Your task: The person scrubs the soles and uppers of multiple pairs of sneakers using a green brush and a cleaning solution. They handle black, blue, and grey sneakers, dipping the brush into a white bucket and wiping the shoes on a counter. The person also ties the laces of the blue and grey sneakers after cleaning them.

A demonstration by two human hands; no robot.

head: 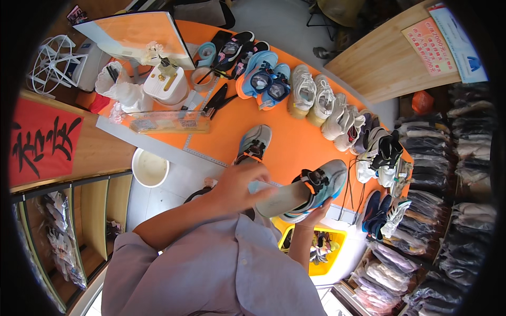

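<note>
My right hand [316, 212] grips a grey and teal sneaker [334, 177] with a dial closure and orange trim from below. A grey insole [276, 202] sticks out of its heel opening towards me. Blurred, my left hand [243, 185] hovers beside the insole's free end, thumb and fingers spread around a pale blue patch; whether it holds anything is unclear. Beyond it, a similar sneaker [257, 140] stands on the orange tabletop [221, 146], its heel part hidden by my left hand.
Rows of shoes, including a blue pair [261, 75] and white sneakers [302, 93], line the far edge. At left are a monitor [138, 35], a tape roll [202, 77] and an acrylic sign [170, 123]. A yellow bin [340, 252] and white bucket [150, 168] stand below.
</note>
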